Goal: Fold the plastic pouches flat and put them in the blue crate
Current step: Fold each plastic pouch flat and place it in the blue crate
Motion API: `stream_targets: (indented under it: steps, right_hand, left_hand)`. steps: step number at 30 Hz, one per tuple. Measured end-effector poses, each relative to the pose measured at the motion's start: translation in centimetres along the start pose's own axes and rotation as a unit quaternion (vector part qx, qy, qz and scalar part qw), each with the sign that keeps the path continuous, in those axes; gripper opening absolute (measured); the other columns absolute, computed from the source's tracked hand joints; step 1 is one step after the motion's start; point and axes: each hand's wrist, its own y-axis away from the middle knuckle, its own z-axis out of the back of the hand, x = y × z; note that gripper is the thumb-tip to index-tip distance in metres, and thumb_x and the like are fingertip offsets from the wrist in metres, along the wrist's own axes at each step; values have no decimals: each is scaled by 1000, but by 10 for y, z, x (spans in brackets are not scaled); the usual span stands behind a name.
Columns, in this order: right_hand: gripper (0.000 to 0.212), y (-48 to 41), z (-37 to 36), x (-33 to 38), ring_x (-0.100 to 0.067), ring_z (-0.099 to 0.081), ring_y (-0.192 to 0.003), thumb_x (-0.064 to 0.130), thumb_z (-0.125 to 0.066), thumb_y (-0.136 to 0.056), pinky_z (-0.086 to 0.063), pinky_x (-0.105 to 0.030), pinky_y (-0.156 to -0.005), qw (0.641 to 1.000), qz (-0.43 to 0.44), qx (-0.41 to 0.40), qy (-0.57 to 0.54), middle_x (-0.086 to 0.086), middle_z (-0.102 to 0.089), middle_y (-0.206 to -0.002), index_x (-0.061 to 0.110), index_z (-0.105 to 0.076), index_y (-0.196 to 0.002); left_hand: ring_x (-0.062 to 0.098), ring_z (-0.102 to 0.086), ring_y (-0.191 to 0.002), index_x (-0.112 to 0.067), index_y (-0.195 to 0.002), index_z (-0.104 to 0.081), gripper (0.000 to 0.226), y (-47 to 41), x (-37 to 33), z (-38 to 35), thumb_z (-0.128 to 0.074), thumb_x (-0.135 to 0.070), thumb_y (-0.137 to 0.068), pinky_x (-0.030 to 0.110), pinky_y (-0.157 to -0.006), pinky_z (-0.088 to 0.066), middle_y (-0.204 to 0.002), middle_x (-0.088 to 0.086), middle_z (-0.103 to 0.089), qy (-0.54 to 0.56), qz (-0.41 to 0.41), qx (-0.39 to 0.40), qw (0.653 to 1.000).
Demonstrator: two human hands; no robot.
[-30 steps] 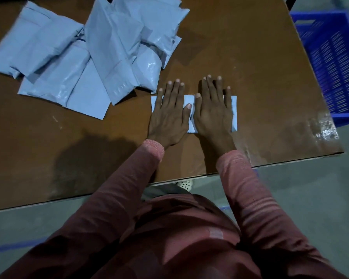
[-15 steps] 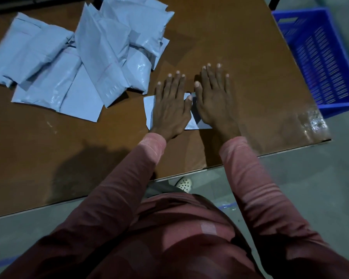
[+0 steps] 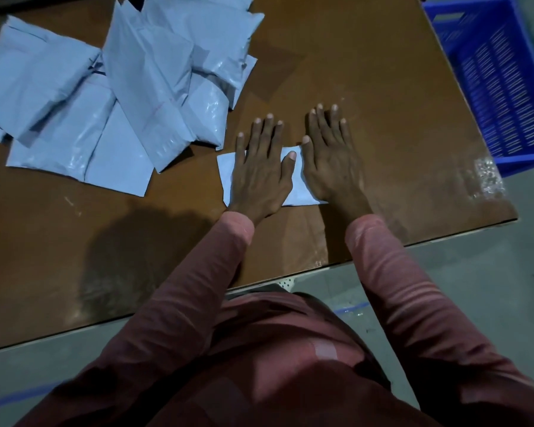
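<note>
A small folded pale-blue plastic pouch (image 3: 299,188) lies flat on the brown table (image 3: 367,72), near its front edge. My left hand (image 3: 261,167) presses down on the pouch's left half with straight, spread fingers. My right hand (image 3: 332,158) lies flat over the pouch's right end, fingers straight and reaching onto the bare wood beyond. A pile of unfolded pale-blue pouches (image 3: 111,87) covers the table's far left. The blue crate (image 3: 500,75) stands off the table's right side, lower than the tabletop.
The table's front edge (image 3: 413,245) runs diagonally just below my wrists, with grey floor beyond it. A shiny scuffed patch (image 3: 487,177) marks the table's right corner. My pink sleeves and lap fill the lower part of the view.
The pouch went from a wide strip to a shorter fold. My right hand moved left over its right end while the left hand stayed pressing. The camera shifted slightly.
</note>
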Motion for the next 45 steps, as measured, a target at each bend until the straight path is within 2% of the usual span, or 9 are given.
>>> stream_targets:
  steps: [17, 21, 24, 26, 31, 37, 39, 42, 45]
  right_hand:
    - [61, 0, 10, 1, -31, -11, -156, 38, -18, -109, -5, -47, -127, 1000, -6, 26, -6, -15, -24, -165, 2, -26, -157]
    - [48, 5, 21, 1, -32, -44, -142, 34, -41, -107, -27, -47, -122, 995, 14, -36, -87, -16, -57, -143, 3, -57, -140]
    - [25, 14, 34, 1, -30, -66, -110, 22, -63, -98, -51, -42, -97, 978, 31, -81, -188, -11, -74, -114, 8, -76, -113]
    - [23, 19, 45, 3, -25, -66, -101, 27, -66, -96, -52, -38, -87, 975, 21, -42, -219, -7, -75, -109, 13, -78, -109]
    - [51, 18, 71, -5, -20, -57, -117, 50, -74, -87, -43, -28, -85, 974, 14, 109, -199, -2, -64, -134, 25, -67, -131]
    - [91, 6, 89, -15, -29, -52, -123, 67, -82, -66, -51, -46, -91, 972, 17, 212, -99, 0, -56, -141, 36, -50, -145]
    - [84, 3, 96, -15, -29, -54, -117, 67, -84, -63, -54, -47, -86, 972, 6, 220, -78, 0, -60, -134, 36, -58, -137]
    - [49, -3, 115, -15, -23, -62, -89, 56, -88, -66, -54, -46, -65, 967, -4, 226, -119, 0, -69, -103, 23, -71, -97]
    - [38, -1, 131, -21, -19, -61, -80, 42, -90, -70, -45, -38, -62, 972, -26, 162, -165, 2, -67, -86, 15, -72, -90]
  left_hand:
    - [27, -8, -159, -11, -162, -24, 62, 8, 15, 3, -18, -44, -110, 49, -128, -7, -171, 12, -15, -35, -4, 0, 999]
    - [28, -14, -158, -9, -157, -37, 62, 8, 19, 12, -25, -47, -109, 49, -128, -4, -168, 12, -26, 47, -18, 13, 999]
    - [27, -19, -156, -12, -151, -46, 63, 7, 32, 26, -41, -54, -104, 46, -127, -6, -161, 8, -38, 122, -49, 63, 989]
    - [27, -33, -147, -18, -145, -50, 67, 1, 39, 37, -53, -62, -94, 52, -125, -15, -148, 3, -49, 119, -81, 87, 986]
    - [26, -54, -104, -10, -123, -63, 78, -26, 31, 71, -80, -59, -65, 40, -92, -44, -110, 6, -63, 124, -84, 175, 973]
    - [17, -67, -94, -17, -108, -73, 55, -34, 27, 79, -98, -36, -63, 46, -82, -60, -104, -2, -72, 167, -81, 268, 945]
    - [16, -67, -95, -17, -108, -69, 60, -35, 22, 86, -101, -31, -59, 42, -84, -61, -104, -2, -71, 183, -72, 274, 941]
    - [14, -65, -93, -19, -106, -63, 64, -46, 19, 95, -102, -33, -57, 33, -77, -58, -102, -4, -68, 178, -85, 289, 937]
    - [15, -66, -83, -18, -101, -71, 53, -65, 22, 106, -99, -36, -60, 29, -66, -51, -95, -2, -71, 104, -120, 294, 942]
